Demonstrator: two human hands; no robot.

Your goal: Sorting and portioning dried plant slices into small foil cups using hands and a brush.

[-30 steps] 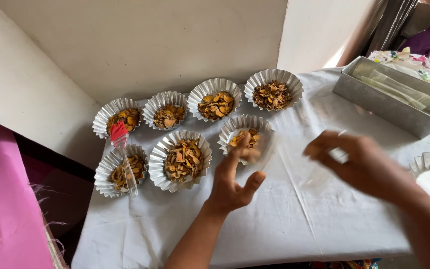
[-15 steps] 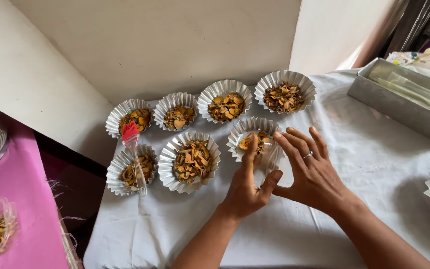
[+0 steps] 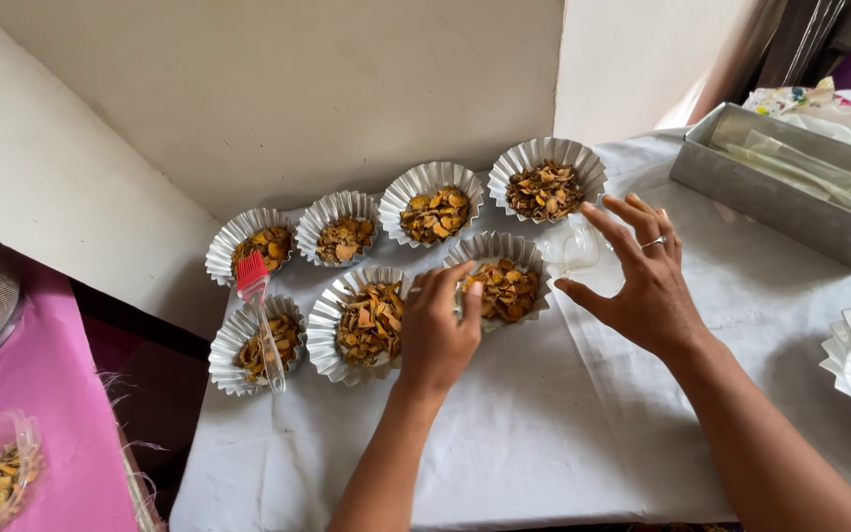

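Single head-worn view looks steeply down, close over the white-clothed table (image 3: 563, 443).

Fluted foil cup (image 3: 504, 286) of orange-brown dried flakes, upright on white cloth, rightmost in the front row

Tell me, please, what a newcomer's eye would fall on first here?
Seven fluted foil cups of orange-brown dried chips sit in two rows on the white cloth. The left hand touches the front right cup, the right hand spread beside it. A red-bristled pastry brush lies across the left cups.
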